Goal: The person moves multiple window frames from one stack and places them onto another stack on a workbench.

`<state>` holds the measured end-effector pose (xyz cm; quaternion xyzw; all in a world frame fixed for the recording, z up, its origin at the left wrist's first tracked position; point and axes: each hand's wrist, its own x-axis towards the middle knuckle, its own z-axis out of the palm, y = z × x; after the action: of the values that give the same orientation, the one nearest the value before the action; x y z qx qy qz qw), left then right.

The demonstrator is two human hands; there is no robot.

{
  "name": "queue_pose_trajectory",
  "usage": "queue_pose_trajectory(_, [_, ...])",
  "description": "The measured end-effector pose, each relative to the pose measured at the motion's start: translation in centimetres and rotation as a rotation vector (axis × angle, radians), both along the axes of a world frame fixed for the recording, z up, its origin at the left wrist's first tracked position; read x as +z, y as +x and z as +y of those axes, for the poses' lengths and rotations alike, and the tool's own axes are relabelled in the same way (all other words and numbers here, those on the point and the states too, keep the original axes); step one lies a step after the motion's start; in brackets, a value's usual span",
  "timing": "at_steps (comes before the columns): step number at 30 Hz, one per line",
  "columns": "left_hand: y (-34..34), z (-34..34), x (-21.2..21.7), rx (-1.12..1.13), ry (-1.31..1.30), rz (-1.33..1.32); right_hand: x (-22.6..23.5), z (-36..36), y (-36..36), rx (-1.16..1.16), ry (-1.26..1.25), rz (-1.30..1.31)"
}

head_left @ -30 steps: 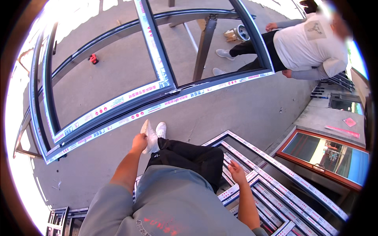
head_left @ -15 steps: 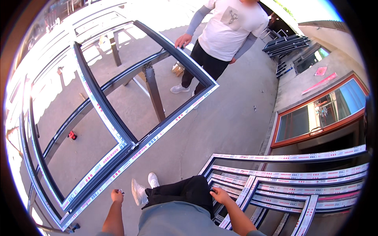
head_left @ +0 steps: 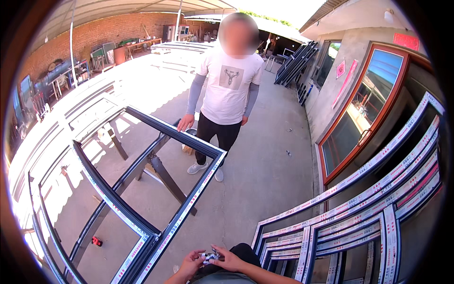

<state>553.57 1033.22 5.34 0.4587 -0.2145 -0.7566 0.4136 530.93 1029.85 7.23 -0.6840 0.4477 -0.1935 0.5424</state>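
Both hands meet at 6 o'clock, low in the view. Left hand [head_left: 190,264] and right hand [head_left: 228,260] are each curled part-closed on a small pale object [head_left: 208,257] held between their fingertips; its kind cannot be told. A dark window frame [head_left: 156,232] lies on trestles from 7 to 11 o'clock, just beside the left hand. Stacked taped frames [head_left: 359,213] lean at 4 o'clock. A second person [head_left: 229,90] stands at 12 o'clock, one hand [head_left: 185,123] on the dark frame
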Motion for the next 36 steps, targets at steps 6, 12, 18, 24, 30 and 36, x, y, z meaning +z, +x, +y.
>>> queue_pose_trajectory(6, [-1.4, -1.4, -1.0, 0.032, 0.104, 0.099, 2.0, -0.3, -0.4, -0.099, -0.002, -0.076])
queue_pose_trajectory(12, [-5.6, -3.5, 0.8, -0.03, 0.174, 0.138, 2.2, -3.1, -2.8, -0.118, -0.22, 0.004])
queue_pose_trajectory(18, [-9.0, -8.6, 5.4, -0.028, 0.26, 0.213, -3.8, -7.7, -4.2, -0.065, -0.516, 0.061])
queue_pose_trajectory(24, [-10.7, -16.6, -7.0, 0.065, 0.085, 0.532, 1.3, -16.2, -6.1, 0.016, -0.74, 0.014])
queue_pose_trajectory(30, [-18.1, -26.2, 4.5, -0.012, 0.164, 0.242, 2.7, -25.9, -13.5, 0.177, -0.274, -0.061])
queue_pose_trajectory(36, [-23.4, -34.6, 3.9, -0.174, 0.328, 0.227, -0.7, -34.8, -20.4, -0.026, -0.472, -0.133])
